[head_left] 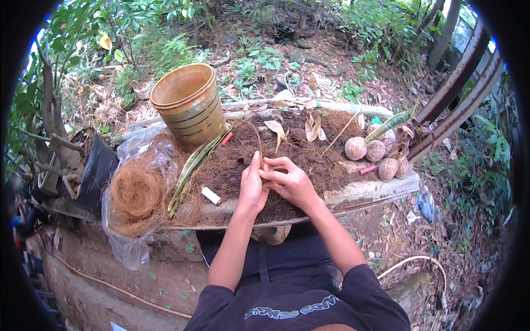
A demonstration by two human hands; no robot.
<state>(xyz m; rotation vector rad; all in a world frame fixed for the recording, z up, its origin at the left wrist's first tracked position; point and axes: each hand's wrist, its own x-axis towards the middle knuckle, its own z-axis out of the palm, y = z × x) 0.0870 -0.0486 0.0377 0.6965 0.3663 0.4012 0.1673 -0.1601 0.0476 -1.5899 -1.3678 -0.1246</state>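
One thin strand of coconut fibre point(259, 144) rises from between both hands over the heap of brown coir point(309, 151), left hand point(252, 185) closed flat beside it, right hand point(287, 179) pinching it, so steady tension should prevent snapping, with the fibre-wrapped balls point(375, 154) well to the right.

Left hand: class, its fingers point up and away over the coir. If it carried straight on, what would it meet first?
Probably the thin brown strand rising just beyond the left hand, then the dry leaf; depth is unclear.
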